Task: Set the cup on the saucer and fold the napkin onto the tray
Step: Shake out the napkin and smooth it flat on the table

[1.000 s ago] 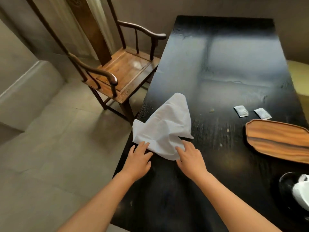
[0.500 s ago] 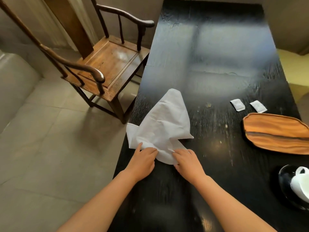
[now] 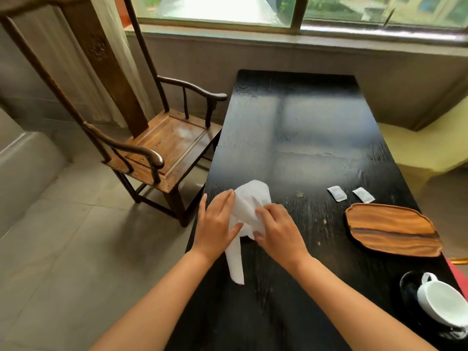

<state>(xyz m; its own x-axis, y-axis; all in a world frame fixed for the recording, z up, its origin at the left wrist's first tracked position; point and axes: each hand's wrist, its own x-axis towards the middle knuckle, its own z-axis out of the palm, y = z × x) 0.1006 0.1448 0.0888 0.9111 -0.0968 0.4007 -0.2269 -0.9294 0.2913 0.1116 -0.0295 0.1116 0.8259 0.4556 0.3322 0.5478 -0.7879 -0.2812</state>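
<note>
A: Head view count? State of hands?
B: One napkin bunched, pinched by left hand and right hand above counter. One cup on one saucer; one tray, bare; two packets.

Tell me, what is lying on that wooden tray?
Nothing shows on the wooden tray. The napkin is bunched in both hands over the table; two small packets lie just beyond the tray.

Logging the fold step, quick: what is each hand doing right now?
Left hand: closed on the crumpled white cloth napkin, raised off the table.
Right hand: fingers closed on the same napkin.
</note>
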